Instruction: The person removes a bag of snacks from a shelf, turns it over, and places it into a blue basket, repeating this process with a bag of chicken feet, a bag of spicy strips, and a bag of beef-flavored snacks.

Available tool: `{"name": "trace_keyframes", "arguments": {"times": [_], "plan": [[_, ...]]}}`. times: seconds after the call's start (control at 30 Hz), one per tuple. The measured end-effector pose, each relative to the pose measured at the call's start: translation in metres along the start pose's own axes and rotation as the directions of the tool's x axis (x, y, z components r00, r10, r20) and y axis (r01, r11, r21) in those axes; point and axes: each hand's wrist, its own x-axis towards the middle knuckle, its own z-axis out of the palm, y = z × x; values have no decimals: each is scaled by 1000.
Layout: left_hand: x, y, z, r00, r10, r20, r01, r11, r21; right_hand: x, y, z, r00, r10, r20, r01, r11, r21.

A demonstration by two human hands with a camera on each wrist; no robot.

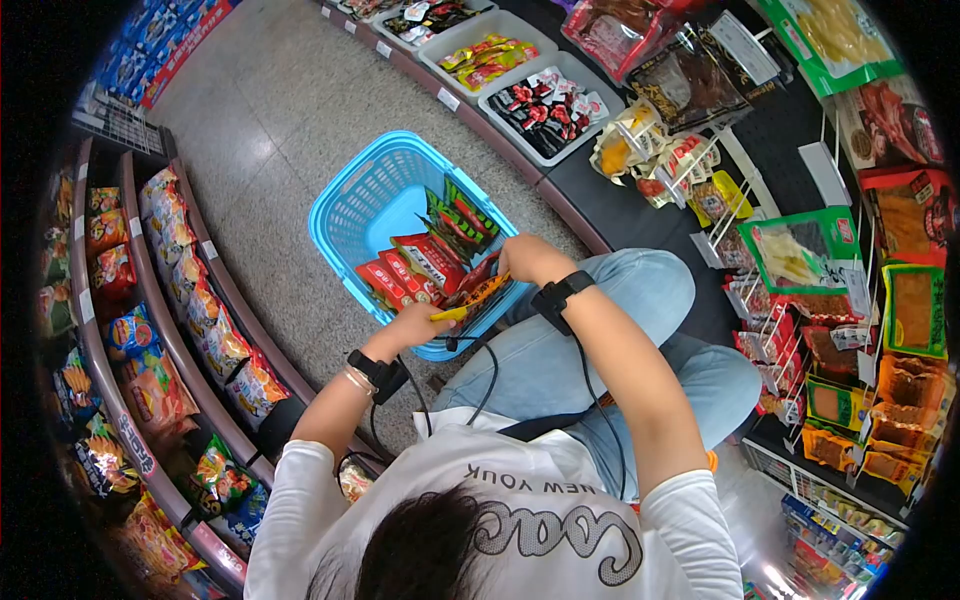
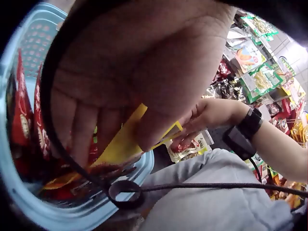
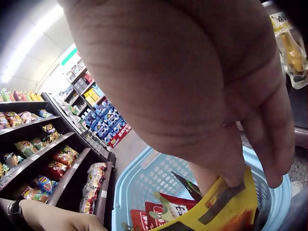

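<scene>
A yellow-edged snack packet (image 1: 478,299) is held low over the near end of a light blue plastic basket (image 1: 335,243). My left hand (image 1: 413,328) pinches one yellow edge of it; the left wrist view shows the thumb pressed on the yellow packet (image 2: 120,141). At the packet's other end, my right hand (image 1: 533,261) pinches it, and the right wrist view has the yellow packet (image 3: 233,204) below the thumb. Inside the basket stand several red packets (image 1: 425,258) and some dark green packets (image 1: 462,214). The packet's lower part overlaps the basket's contents.
Shelves of bagged snacks (image 1: 205,300) run along the left. On the right, packaged foods hang on a rack (image 1: 800,250). Trays of small packets (image 1: 550,105) line a low ledge ahead. Black cables (image 1: 492,375) trail from both wrists across the person's lap.
</scene>
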Motion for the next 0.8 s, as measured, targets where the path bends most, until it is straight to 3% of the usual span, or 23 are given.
{"name": "trace_keyframes", "arguments": {"times": [0.17, 0.23, 0.33, 0.43, 0.53, 0.63, 0.8], "plan": [[9, 4, 5, 996, -72, 43, 67, 992, 108, -6, -5, -8, 998, 14, 57, -16, 999, 28], [13, 5, 9, 990, -138, 35, 129, 974, 188, -2, -1, -4, 1000, -10, -6, 10, 999, 46], [12, 9, 5, 993, -102, 62, 85, 968, 235, -1, 6, -3, 992, -62, -106, 72, 993, 91], [6, 30, -4, 992, 120, -41, -103, 951, 291, -1, 10, -7, 989, -78, -122, 89, 992, 86], [17, 49, -3, 974, 208, -92, -189, 965, 179, -7, 9, -13, 990, -75, -118, 85, 993, 86], [31, 71, 6, 985, 164, -47, -133, 911, 390, -19, 2, -23, 991, -52, -119, 60, 996, 67], [68, 60, 25, 995, 37, 96, -78, 879, 470, -17, 6, -13, 991, -65, -117, 80, 988, 131]]}}
